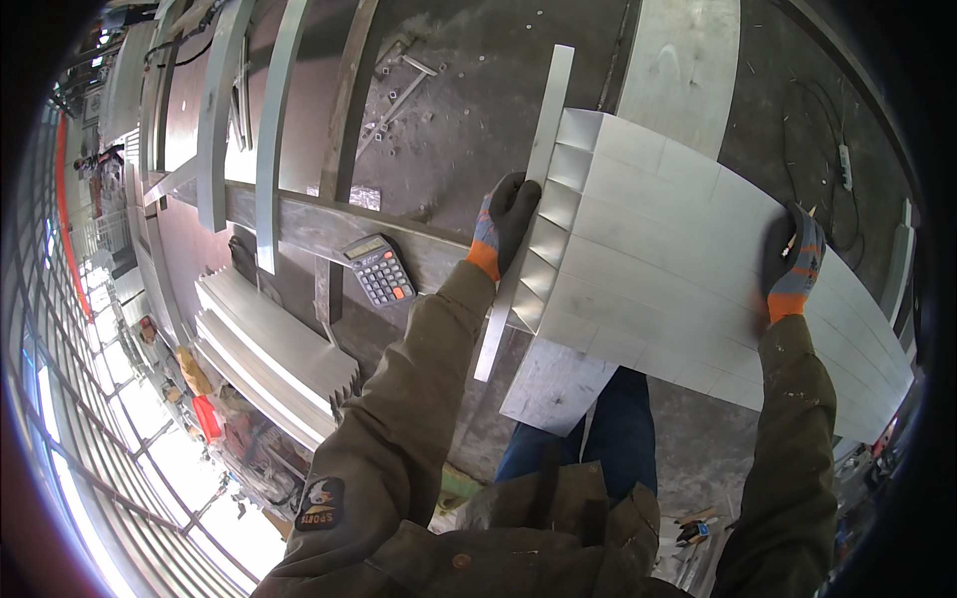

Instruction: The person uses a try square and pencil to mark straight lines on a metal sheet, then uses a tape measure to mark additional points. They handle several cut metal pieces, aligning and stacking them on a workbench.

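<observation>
A row of silvery rectangular metal tubes [668, 249] lies side by side in front of me, with the open ends toward the left. Along those ends runs a long, narrow flat metal strip [554, 110]. My left hand [506, 224], in a grey and orange glove with dark fingers, is closed on the strip next to the tube openings. Over the right part of the tubes is my right hand [793, 261], gloved alike, its fingers curled and slightly blurred. A thin, light-coloured tip shows by its fingers; I cannot make out what it is.
Wide metal boards [680, 75] lie beneath the tubes. A calculator [380, 270] rests on a metal frame beam [299, 221] to the left. Stacked metal profiles [274, 344] are at lower left. Scraps litter the floor, and a dark cable [832, 110] lies at far right.
</observation>
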`<state>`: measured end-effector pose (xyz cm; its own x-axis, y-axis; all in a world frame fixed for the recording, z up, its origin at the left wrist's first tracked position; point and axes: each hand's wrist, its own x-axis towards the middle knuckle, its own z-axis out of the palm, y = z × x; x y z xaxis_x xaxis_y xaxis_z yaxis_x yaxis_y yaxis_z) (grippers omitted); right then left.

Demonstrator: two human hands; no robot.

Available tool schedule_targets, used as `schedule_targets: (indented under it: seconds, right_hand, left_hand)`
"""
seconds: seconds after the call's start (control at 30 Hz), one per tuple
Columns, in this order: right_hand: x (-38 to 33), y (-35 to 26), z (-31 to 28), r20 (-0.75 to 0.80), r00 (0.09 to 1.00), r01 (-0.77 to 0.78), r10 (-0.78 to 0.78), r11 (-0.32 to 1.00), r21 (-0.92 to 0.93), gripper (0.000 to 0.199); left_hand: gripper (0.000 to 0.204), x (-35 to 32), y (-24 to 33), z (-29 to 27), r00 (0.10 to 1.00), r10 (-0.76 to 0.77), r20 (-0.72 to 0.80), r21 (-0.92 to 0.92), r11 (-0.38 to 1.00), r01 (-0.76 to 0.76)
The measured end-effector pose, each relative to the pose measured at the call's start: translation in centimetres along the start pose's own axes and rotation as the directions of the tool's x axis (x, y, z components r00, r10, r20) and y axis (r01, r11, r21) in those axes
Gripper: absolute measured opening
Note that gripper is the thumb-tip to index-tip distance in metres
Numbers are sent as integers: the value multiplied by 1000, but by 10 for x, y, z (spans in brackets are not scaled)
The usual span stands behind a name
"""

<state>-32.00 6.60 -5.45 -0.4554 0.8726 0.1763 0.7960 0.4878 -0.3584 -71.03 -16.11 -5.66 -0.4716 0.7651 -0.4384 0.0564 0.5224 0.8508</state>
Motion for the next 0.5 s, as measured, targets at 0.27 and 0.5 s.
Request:
schedule_targets:
  seconds: [0.27, 0.5]
  right_hand:
    - [7, -14, -4, -39, 999, -7, 6, 1000, -21, 36]
    - [11, -15, -6, -53, 991, 112, -120, 984, -138, 33]
  left_hand:
    - [33, 3, -10, 9, 998, -48, -49, -139, 989, 41]
    - [31, 3, -9, 9, 997, -61, -50, -171, 984, 51]
